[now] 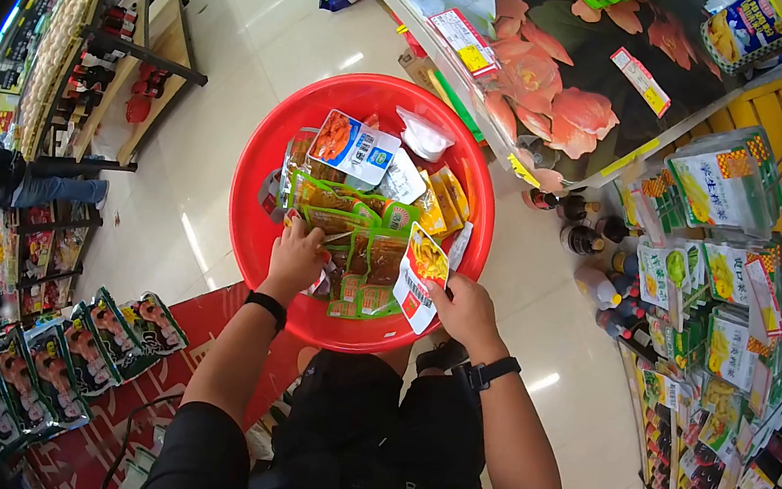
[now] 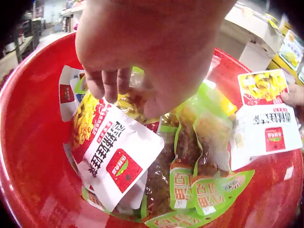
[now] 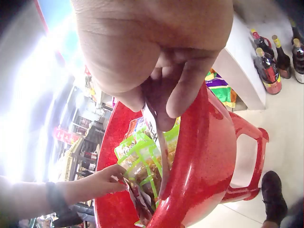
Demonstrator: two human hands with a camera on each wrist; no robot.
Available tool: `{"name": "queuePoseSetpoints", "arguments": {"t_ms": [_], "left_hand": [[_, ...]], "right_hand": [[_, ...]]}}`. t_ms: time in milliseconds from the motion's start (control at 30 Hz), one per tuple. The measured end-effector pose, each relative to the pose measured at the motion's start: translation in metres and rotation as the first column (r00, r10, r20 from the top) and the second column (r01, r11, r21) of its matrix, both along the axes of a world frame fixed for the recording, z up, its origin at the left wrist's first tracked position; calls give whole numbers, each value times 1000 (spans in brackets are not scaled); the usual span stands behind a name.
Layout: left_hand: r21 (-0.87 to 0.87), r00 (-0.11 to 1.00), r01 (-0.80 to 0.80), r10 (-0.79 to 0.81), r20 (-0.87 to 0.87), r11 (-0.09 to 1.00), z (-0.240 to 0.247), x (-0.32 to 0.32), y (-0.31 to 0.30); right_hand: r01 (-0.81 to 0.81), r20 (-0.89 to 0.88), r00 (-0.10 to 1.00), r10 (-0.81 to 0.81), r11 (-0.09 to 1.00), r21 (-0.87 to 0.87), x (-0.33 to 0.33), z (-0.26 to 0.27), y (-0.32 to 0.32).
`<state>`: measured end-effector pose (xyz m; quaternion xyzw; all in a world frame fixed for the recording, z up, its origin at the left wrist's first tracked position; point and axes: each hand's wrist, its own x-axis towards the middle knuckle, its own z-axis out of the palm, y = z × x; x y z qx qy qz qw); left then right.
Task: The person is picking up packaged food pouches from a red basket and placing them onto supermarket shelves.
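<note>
A round red basin (image 1: 250,193) holds a heap of food packets. In the head view my right hand (image 1: 464,313) pinches the edge of a white packet (image 1: 419,284) with yellow food pictured on it, over the basin's near right side. My left hand (image 1: 295,256) is over the left part of the heap. The left wrist view shows its fingers at the top of a similar white packet (image 2: 118,152) with a red label, which they grip. Green-edged clear pouches (image 1: 380,253) of brown food lie between the hands. Behind them are a blue-and-white packet (image 1: 355,148) and yellow packets (image 1: 445,202).
A red stool (image 3: 260,142) stands under the basin. At the upper right is a flower-patterned counter (image 1: 579,70) with price tags. Sauce bottles (image 1: 582,239) stand on the floor, beside racks of hanging packets (image 1: 730,346). A person (image 1: 26,180) is by the left shelves.
</note>
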<state>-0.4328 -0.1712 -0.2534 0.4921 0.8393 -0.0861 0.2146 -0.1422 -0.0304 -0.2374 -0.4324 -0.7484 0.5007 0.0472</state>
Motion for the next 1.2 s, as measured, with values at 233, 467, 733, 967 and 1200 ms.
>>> {"name": "queuePoseSetpoints", "arguments": {"t_ms": [233, 467, 733, 967, 1200], "left_hand": [[282, 990, 139, -144, -3, 949, -27, 31, 8], [372, 996, 71, -83, 17, 926, -26, 67, 38], [257, 985, 7, -51, 165, 966, -51, 78, 50], [237, 959, 282, -276, -61, 930, -45, 76, 80], [52, 947, 314, -317, 47, 948, -36, 59, 65]], "right_hand": [[12, -53, 999, -12, 1000, 8, 2, -4, -2], [10, -12, 1000, -10, 1000, -16, 2, 4, 1], [65, -55, 996, -67, 997, -37, 6, -18, -4], [63, -67, 996, -61, 997, 39, 7, -11, 0], [78, -67, 995, -78, 997, 4, 6, -15, 5]]}}
